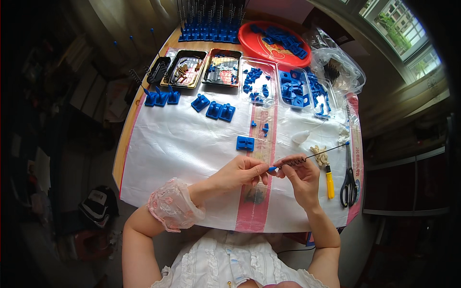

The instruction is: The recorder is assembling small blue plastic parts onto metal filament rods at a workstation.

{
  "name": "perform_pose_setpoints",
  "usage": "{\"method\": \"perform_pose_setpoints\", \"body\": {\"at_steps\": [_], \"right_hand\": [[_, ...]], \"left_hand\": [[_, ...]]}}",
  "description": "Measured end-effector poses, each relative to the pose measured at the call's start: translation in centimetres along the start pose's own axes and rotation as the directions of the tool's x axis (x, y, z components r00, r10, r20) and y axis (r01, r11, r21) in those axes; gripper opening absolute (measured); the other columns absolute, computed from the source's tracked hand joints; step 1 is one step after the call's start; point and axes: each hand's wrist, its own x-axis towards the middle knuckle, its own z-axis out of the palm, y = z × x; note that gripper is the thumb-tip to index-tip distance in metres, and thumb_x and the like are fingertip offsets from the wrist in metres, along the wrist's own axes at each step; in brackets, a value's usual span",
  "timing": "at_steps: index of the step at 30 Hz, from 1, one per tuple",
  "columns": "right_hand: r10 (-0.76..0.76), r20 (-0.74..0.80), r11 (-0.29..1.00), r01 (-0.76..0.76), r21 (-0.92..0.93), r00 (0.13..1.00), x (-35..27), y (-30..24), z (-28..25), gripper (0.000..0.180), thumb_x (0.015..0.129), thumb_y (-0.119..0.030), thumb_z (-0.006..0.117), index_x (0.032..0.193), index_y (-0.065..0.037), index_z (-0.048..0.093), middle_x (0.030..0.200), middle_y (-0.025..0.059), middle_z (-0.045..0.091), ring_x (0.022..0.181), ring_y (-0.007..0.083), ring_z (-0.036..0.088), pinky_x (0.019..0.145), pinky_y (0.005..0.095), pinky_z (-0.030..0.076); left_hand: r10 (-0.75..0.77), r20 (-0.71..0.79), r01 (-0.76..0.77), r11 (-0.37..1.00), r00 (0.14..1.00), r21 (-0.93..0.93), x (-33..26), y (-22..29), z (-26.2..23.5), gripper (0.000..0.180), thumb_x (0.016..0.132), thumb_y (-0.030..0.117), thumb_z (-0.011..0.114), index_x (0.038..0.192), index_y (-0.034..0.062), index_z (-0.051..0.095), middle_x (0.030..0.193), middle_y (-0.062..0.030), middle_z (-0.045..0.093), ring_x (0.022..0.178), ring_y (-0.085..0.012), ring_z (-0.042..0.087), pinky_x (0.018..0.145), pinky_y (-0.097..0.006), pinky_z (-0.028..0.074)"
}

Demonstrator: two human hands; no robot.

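Over the middle of the table, my two hands meet at a thin black rod with a dark coil spring (294, 162) on it. My left hand (246, 171) pinches a small blue plastic tip (272, 169) at the rod's near end. The fingers of my right hand (302, 183) close round the coil. Beyond them the rod slants up to the right and ends in a blue bead (346, 143). Just past my left hand lies a blue plastic base (245, 143), with small blue plastic parts (265, 128) farther off.
To my right lie black scissors (349, 189), a yellow-handled tool (329, 185), a crumpled beige bundle (319, 155) and a whitish translucent object (300, 137). Parts trays (259, 100), blue assemblies (200, 102), a red basin (249, 34) and a rack of springs (209, 34) fill the far side.
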Motion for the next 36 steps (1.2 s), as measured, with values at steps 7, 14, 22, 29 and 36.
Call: {"method": "perform_pose_setpoints", "body": {"at_steps": [7, 14, 22, 29, 36], "right_hand": [[0.006, 0.011, 1.000, -0.006, -0.002, 1.000, -0.1, 0.0, -0.2, 0.017, 0.100, 0.000, 0.067, 0.115, 0.005, 0.063, 0.103, 0.0116, 0.074, 0.088, 0.0147, 0.071, 0.078, 0.0279, 0.059], [-0.009, 0.009, 1.000, 0.009, 0.010, 1.000, 0.0, 0.3, -0.2, 0.017, 0.099, 0.001, 0.067, 0.115, 0.005, 0.063, 0.101, 0.0107, 0.073, 0.087, 0.0140, 0.071, 0.077, 0.0279, 0.059], [-0.007, -0.020, 0.999, 0.006, -0.041, 1.000, 0.0, -0.5, 0.2, 0.009, 0.100, 0.003, 0.062, 0.109, 0.003, 0.064, 0.101, 0.0126, 0.073, 0.082, 0.0129, 0.068, 0.075, 0.0272, 0.056], [-0.142, -0.072, 0.985, 0.133, -0.110, 0.987, 0.6, -2.2, -1.2, 0.014, 0.099, 0.004, 0.063, 0.114, 0.004, 0.064, 0.103, 0.0125, 0.073, 0.085, 0.0136, 0.070, 0.077, 0.0260, 0.058], [-0.192, -0.056, 0.958, 0.175, -0.227, 0.980, 0.6, -4.6, -1.3, 0.015, 0.099, 0.006, 0.064, 0.114, 0.004, 0.064, 0.102, 0.0115, 0.072, 0.085, 0.0131, 0.070, 0.077, 0.0257, 0.058]], "left_hand": [[0.061, 0.016, -0.062, 0.997, 0.998, 0.053, -0.1, -0.1, 0.3, 0.027, 0.108, 0.029, 0.061, 0.113, 0.0075, 0.076, 0.089, 0.0050, 0.072, 0.072, -0.0004, 0.056, 0.062, -0.016, 0.043], [0.044, 0.009, -0.044, 0.997, 0.999, 0.066, -0.2, 0.1, 0.5, 0.026, 0.108, 0.028, 0.061, 0.109, 0.0082, 0.077, 0.086, 0.0048, 0.072, 0.068, -0.0011, 0.055, 0.058, -0.017, 0.042], [0.054, -0.019, -0.052, 0.994, 0.998, 0.096, -0.2, 0.2, 0.6, 0.026, 0.107, 0.027, 0.062, 0.113, 0.0062, 0.076, 0.088, 0.0028, 0.073, 0.073, -0.0030, 0.058, 0.062, -0.020, 0.047], [0.046, -0.029, -0.033, 0.936, 0.999, 0.350, -1.4, 1.5, 0.6, 0.030, 0.103, 0.023, 0.068, 0.125, 0.0035, 0.072, 0.094, -0.0027, 0.075, 0.082, -0.0055, 0.067, 0.068, -0.023, 0.052], [0.102, -0.106, -0.002, 0.733, 0.989, 0.680, -3.8, 6.6, -1.7, 0.021, 0.093, 0.017, 0.077, 0.104, -0.0002, 0.079, 0.086, -0.0093, 0.078, 0.078, -0.0122, 0.071, 0.071, -0.028, 0.055]]}}
